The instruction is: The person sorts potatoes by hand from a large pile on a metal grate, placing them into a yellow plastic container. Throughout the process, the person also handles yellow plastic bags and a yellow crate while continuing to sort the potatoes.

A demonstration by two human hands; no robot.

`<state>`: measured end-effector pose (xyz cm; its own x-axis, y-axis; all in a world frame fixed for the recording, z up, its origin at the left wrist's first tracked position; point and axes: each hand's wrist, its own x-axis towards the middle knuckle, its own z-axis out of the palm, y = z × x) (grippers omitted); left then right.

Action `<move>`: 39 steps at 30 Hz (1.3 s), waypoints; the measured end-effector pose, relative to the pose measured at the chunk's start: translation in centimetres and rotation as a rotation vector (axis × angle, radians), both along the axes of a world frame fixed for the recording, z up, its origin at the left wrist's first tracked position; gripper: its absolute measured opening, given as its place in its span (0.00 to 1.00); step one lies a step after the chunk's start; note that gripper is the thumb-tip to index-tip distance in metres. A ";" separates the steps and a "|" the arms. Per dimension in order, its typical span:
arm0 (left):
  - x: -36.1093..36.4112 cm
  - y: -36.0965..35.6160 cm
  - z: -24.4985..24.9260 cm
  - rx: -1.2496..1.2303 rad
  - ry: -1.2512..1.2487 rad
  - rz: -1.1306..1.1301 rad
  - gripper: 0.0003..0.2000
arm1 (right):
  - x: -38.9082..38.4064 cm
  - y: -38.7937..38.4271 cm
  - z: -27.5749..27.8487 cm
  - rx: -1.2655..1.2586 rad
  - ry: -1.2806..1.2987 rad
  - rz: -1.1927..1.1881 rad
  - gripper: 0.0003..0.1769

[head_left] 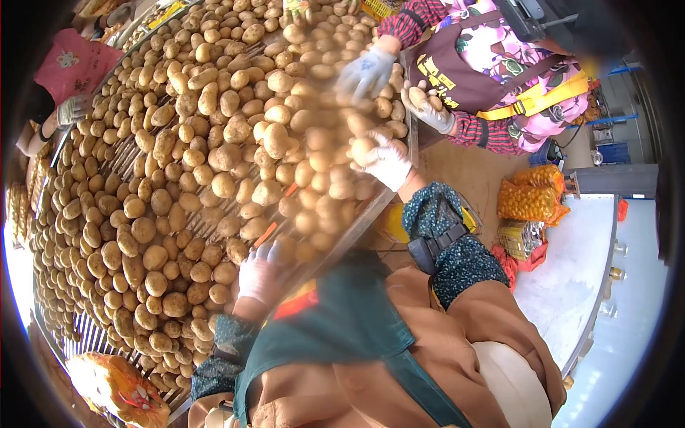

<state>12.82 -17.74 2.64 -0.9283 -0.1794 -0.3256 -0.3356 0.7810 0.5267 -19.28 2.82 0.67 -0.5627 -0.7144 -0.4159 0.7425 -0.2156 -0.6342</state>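
Note:
Many potatoes (160, 260) cover a slatted sorting table that fills the left and centre. My right hand (389, 162), in a white glove, is closed on a potato (362, 150) near the table's metal edge. Below it, my left hand (261, 272), also gloved, lies at the near edge beside potatoes and an orange strip (265, 235); its fingers are stretched out and apart. A blurred group of potatoes is between my two hands. The fingers of my left hand show nothing held.
A co-worker across the corner has one gloved hand (368, 71) over the potatoes and another (428, 107) holding potatoes. Another person's gloved hand (73, 109) rests at the far left. Filled net bags (529, 196) stand on the right; an orange-white bag (118, 389) lies lower left.

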 end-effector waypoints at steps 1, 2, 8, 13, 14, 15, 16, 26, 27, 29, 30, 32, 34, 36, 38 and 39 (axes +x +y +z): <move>-0.3 0.1 0.1 -0.023 -0.035 -0.017 0.37 | 0.4 -0.9 1.1 -0.009 0.003 -0.040 0.14; -1.0 0.3 0.2 -0.044 -0.071 -0.034 0.37 | 0.7 -1.8 0.7 0.095 0.036 -0.051 0.12; -2.5 0.3 -1.7 -0.067 -0.004 -0.066 0.38 | 3.2 -7.4 1.5 0.970 1.139 0.528 0.14; -0.7 -0.1 -6.1 0.656 0.245 0.363 0.37 | 7.0 -10.8 -0.1 1.136 1.961 1.019 0.16; -0.9 -0.4 -5.9 1.187 0.115 0.630 0.38 | 7.6 -11.6 0.0 1.208 1.943 1.058 0.16; -1.2 -0.9 -4.5 1.434 0.107 0.727 0.40 | 8.1 -12.4 0.3 1.280 1.924 1.095 0.16; -1.4 -1.3 -2.8 1.682 0.102 0.823 0.41 | 8.4 -13.0 0.4 1.349 1.904 1.132 0.16; -1.2 -1.6 -1.3 1.683 0.283 0.740 0.25 | 7.6 -13.4 -1.7 1.294 2.126 1.184 0.16; -0.8 -1.5 -4.7 1.196 0.383 0.548 0.25 | 7.2 -12.6 -1.0 1.243 2.041 1.037 0.16; -0.4 -1.2 -6.5 0.888 0.448 0.478 0.26 | 6.8 -10.8 -0.2 1.125 1.848 0.765 0.17; -0.6 -0.7 -5.8 1.071 0.441 0.602 0.27 | 6.9 -9.8 0.0 0.952 1.387 0.655 0.18; -0.6 -0.9 -3.8 1.515 0.331 0.841 0.27 | 7.6 -7.8 0.6 0.574 0.491 0.409 0.21; -0.9 -1.9 0.4 2.039 0.085 1.036 0.27 | 9.6 -6.0 2.4 0.178 0.126 0.340 0.25; -1.1 -1.5 1.1 1.951 0.066 1.015 0.29 | 11.5 -5.1 2.7 0.129 -0.024 0.324 0.27; -1.3 -0.9 1.8 1.892 0.020 1.035 0.29 | 13.4 -4.5 2.5 0.048 -0.158 0.315 0.32; -1.4 -0.5 2.4 1.872 0.005 1.042 0.30 | 14.0 -4.5 3.1 0.011 -0.190 0.304 0.31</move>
<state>11.42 -18.27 5.05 -0.7309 -0.0471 -0.6809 -0.1842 -0.9470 0.2632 -5.25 -1.64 3.82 -0.2370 -0.8320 -0.5015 0.8766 0.0394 -0.4796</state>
